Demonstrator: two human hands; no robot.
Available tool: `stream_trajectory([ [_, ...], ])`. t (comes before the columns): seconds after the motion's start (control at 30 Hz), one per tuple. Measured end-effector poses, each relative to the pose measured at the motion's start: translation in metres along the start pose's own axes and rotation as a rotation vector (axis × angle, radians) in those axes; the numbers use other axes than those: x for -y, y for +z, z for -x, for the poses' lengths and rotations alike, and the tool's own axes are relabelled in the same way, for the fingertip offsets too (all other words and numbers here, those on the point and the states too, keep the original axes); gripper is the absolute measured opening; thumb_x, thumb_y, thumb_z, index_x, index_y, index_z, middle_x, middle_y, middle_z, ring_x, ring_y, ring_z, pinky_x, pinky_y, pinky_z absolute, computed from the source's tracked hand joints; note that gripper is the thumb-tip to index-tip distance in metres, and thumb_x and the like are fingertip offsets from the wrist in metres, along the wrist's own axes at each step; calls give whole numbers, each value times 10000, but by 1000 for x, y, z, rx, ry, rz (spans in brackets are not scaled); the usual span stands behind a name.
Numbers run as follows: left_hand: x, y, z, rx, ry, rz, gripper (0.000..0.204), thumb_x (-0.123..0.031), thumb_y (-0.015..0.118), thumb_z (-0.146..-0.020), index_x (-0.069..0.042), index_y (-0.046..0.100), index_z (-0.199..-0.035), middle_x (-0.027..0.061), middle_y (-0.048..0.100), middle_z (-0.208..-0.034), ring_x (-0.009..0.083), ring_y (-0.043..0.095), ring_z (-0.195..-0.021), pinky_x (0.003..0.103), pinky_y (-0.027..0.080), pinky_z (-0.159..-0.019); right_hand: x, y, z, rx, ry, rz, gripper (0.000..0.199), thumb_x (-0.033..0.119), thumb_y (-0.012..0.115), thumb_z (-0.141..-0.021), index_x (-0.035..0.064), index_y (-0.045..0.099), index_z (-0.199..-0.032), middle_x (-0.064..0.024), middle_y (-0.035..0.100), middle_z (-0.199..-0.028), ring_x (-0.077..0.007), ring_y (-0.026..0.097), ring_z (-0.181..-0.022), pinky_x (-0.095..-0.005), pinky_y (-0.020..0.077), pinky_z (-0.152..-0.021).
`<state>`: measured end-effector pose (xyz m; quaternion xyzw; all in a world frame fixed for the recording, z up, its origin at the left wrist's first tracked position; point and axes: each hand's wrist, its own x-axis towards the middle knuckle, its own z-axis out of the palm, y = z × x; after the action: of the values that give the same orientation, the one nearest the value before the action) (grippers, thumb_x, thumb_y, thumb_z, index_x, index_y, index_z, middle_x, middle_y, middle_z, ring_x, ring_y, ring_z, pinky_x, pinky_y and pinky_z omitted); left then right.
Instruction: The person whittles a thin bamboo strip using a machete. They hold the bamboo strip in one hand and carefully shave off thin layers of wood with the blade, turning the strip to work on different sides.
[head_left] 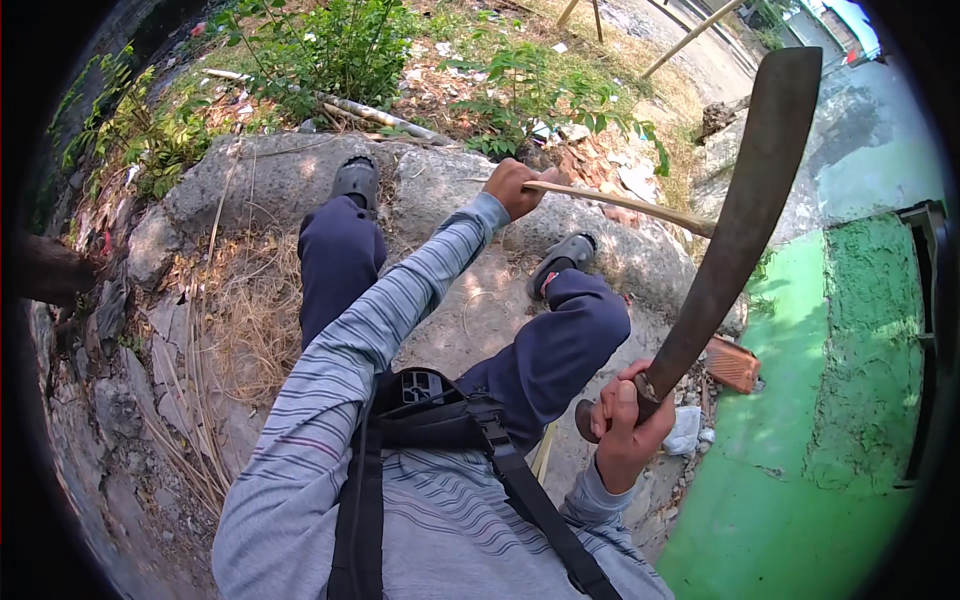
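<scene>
My right hand [632,425] is closed around the dark handle of a machete [745,200]. The long, broad blade rises up and to the right, widening toward a blunt end. Out ahead at the middle, my left hand [514,190] grips one end of a pale bamboo strip [620,204]. The strip slants right and slightly down, its other end beside the blade; whether the two touch I cannot tell. Both arms wear striped grey sleeves. Below the strip, my right foot in a grey clog [563,258] rests against a concrete block.
Rough concrete blocks [270,175] run across in front of me. A bamboo pole [385,120] lies among leafy plants [335,50] beyond them. Long thin strips [195,390] and dry fibres [250,325] litter the left. A green wall [775,440] and an orange brick [732,365] stand to the right.
</scene>
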<state>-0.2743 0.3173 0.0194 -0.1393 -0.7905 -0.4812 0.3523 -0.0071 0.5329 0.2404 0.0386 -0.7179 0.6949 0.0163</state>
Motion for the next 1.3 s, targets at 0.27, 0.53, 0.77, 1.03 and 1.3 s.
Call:
stream_trajectory([
  [0.27,57,5,41,54,-223,-112,430,-279,647,-968,-22,677,-624,195,580,-572,412,583,-557,504,458,-603,-37,4,-24,163,-37,356,124,130,619,-992,21,567,-965,14,522,-635,-52,506,-513,-239,367,-476],
  [0.53,40,6,35,156,-275,-2,381,-315,701,-937,-22,706,-694,209,612,-625,372,612,-572,459,461,-556,-31,5,-19,132,96,215,125,141,615,-1005,26,566,-996,26,529,-673,-24,475,-520,-221,358,-465],
  [0.77,50,-16,39,215,-266,26,269,-305,709,-928,-40,758,-911,194,668,-727,311,651,-644,419,475,-599,-23,11,-18,196,97,85,152,160,612,-1015,25,552,-1051,42,484,-689,-14,442,-508,-209,336,-446],
  [1.03,-75,5,31,64,-126,169,192,-186,634,-876,-36,753,-893,217,645,-728,422,639,-698,471,489,-622,15,-35,16,48,-239,-3,497,435,620,-1016,-44,508,-1087,-39,454,-656,-78,434,-496,-219,355,-424],
  [1.3,14,26,133,222,-219,125,209,-199,621,-876,-21,729,-849,227,637,-744,431,630,-719,493,497,-650,-21,-21,21,140,180,230,190,206,535,-1060,17,524,-1079,18,446,-653,-23,382,-493,-198,306,-430],
])
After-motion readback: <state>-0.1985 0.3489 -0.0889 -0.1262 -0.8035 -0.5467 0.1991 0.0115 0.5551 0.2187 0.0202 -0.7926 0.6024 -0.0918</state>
